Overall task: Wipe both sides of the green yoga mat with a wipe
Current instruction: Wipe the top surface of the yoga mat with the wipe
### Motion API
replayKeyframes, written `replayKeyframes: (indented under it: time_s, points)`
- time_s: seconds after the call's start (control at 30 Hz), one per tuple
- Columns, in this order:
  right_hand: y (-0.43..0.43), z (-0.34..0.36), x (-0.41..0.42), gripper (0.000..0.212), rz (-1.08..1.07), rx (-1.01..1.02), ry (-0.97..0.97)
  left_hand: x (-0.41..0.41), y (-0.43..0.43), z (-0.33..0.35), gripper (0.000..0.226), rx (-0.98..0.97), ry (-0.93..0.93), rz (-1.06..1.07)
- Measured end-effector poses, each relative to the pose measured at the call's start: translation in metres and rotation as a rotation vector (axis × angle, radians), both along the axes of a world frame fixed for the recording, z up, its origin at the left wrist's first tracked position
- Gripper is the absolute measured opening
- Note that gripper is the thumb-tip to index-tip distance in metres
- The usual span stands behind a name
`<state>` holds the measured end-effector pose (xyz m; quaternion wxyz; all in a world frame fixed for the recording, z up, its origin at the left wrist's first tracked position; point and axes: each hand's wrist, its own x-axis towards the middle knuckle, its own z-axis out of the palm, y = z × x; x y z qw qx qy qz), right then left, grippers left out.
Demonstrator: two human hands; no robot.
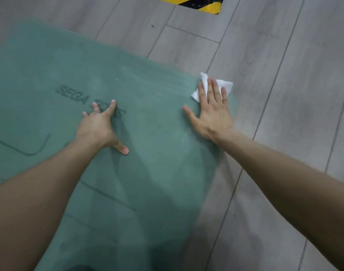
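Now, right grip (214, 112) flat on wipe (225, 84), left grip (98, 124) splayed on green mat (147, 81)

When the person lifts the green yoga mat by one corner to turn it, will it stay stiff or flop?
Probably it flops: the thin green yoga mat lies flat against the grey plank floor. It may also slide when pushed, since the left hand braces it while the right hand presses the white paper wipe at its edge.
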<state>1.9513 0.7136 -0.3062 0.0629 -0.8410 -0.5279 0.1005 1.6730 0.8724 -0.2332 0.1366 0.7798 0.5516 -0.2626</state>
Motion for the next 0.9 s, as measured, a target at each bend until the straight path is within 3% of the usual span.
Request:
replayKeyframes:
  time_s: [0.17, 0.33, 0.67, 0.9]
  points:
    - [0.053, 0.003, -0.045, 0.095, 0.130, 0.022, 0.047, -0.013, 0.002, 0.008, 0.190, 0.080, 0.035, -0.003]
    - [0.029, 0.002, -0.055, 0.086, 0.446, 0.031, 0.049, -0.016, -0.005, 0.007, 0.187, 0.084, 0.040, -0.005]
    - [0.219, 0.014, -0.093, 0.086, 0.416, -0.025, 0.029, -0.011, -0.001, 0.012, 0.188, 0.096, 0.083, -0.012]
    - [0.151, 0.012, -0.103, 0.077, 0.587, 0.048, 0.055, -0.018, 0.004, 0.013, 0.188, 0.089, 0.106, -0.016]
